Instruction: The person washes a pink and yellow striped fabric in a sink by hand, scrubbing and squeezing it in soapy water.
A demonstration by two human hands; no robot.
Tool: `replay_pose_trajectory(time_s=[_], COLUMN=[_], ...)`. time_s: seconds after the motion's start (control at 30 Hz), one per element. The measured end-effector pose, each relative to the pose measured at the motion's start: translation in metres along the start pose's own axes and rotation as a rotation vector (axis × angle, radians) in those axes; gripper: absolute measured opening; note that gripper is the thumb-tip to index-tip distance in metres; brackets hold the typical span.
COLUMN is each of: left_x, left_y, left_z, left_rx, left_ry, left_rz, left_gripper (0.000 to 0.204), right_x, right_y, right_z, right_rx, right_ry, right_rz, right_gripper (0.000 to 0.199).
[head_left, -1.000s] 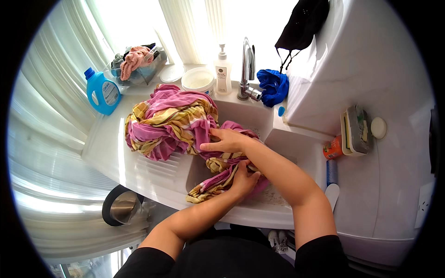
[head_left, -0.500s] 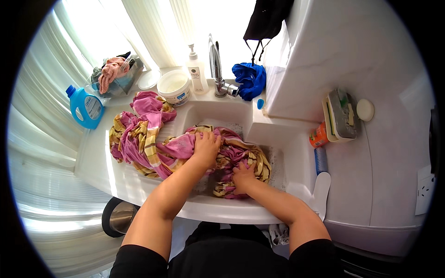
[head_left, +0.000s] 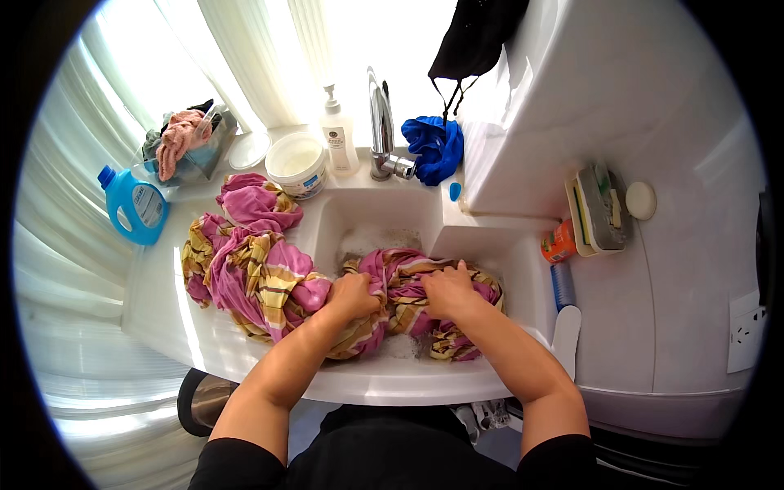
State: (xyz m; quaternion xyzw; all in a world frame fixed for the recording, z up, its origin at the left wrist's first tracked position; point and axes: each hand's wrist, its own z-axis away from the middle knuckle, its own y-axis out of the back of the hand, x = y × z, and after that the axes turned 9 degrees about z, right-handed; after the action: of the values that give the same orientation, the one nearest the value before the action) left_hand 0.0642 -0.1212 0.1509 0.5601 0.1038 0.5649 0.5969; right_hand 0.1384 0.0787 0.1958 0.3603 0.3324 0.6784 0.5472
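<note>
A large pink and yellow plaid cloth (head_left: 260,273) is heaped on the ribbed left side of the white sink (head_left: 392,384) and runs down into the basin, where its wet folds lie in sudsy water. My left hand (head_left: 355,296) is closed on a fold near the basin's left side. To its right, my right hand (head_left: 449,292) grips another bunched part from above, fingertips partly hidden in the fabric. A stretch of cloth lies between the two hands.
Behind the basin stand a chrome faucet (head_left: 380,122), a pump bottle (head_left: 338,139), a white tub (head_left: 296,166) and a blue cloth (head_left: 433,149). A blue detergent bottle (head_left: 135,206) and a bin of clothes (head_left: 196,159) are at left. A brush (head_left: 565,339) lies at right.
My right hand has moved up and slightly right, drawing cloth with it. My left hand has shifted to a lower fold, closing on it. The view has moved slightly.
</note>
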Motion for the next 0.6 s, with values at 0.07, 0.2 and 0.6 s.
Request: replay_pose_trajectory(time_s=[0.07, 0.2, 0.6], left_x=[-0.006, 0.027, -0.019], left_y=[-0.024, -0.027, -0.025], left_z=[-0.028, -0.021, -0.084], left_rx=[0.404, 0.174, -0.135], left_ry=[0.012, 0.116, 0.244], left_rz=[0.077, -0.407, -0.122], left_gripper=[0.049, 0.069, 0.067], right_x=[-0.018, -0.038, -0.037], right_y=[-0.030, -0.083, -0.120], right_z=[-0.045, -0.094, -0.137], right_rx=[0.358, 0.394, 0.148], right_ry=[0.022, 0.018, 0.115], right_rz=[-0.061, -0.102, -0.021], right_gripper=[0.070, 0.085, 0.059])
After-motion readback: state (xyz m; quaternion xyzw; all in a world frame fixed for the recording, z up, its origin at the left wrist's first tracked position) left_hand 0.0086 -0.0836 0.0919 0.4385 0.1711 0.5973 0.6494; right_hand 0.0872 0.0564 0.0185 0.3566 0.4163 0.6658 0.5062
